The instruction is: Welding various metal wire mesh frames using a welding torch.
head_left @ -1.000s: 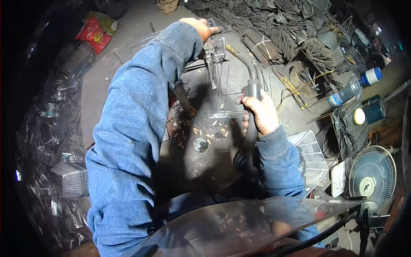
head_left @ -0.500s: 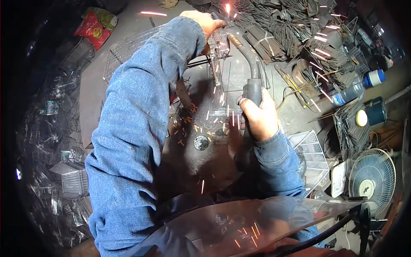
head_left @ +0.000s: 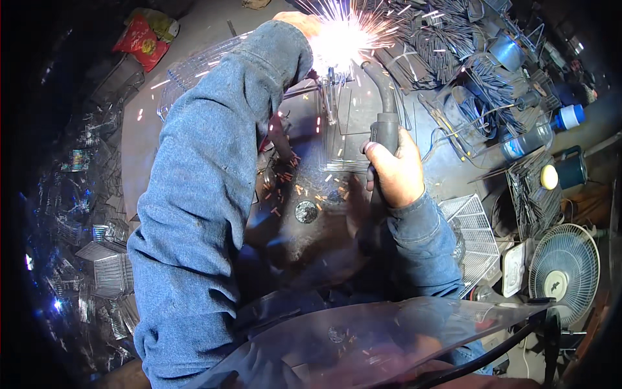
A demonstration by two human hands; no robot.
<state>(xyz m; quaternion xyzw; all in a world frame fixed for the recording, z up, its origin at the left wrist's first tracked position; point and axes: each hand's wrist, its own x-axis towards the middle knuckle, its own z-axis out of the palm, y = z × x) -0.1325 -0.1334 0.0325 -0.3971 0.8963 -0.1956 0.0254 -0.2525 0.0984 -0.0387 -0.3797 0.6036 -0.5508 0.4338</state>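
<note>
My right hand (head_left: 396, 170) is wrapped round the dark handle of a welding torch (head_left: 384, 133), thumb along its near side. The torch's bent neck reaches up to a white glare with sparks flying from it. My left hand (head_left: 295, 22) is at the far end of my outstretched arm, right beside the glare; its fingers are lost in the light and behind the sleeve. A wire rack (head_left: 175, 91) spreads out to the left of that arm. Under the glare, a frame of thin metal rods (head_left: 337, 146) lies on the worktable (head_left: 146, 139).
Bundles of metal rods (head_left: 424, 55) crowd the far right, with pliers (head_left: 447, 126) nearer. A bottle (head_left: 528, 141), a white wire basket (head_left: 472, 227) and a fan (head_left: 562, 272) stand at right. Wire baskets (head_left: 110, 272) pile up at left. A clear visor (head_left: 363, 337) crosses the bottom.
A small spark at the torch tip has grown into a bright arc that covers my left fingers. My right hand and the torch have shifted slightly upward; my left arm is nearly still.
</note>
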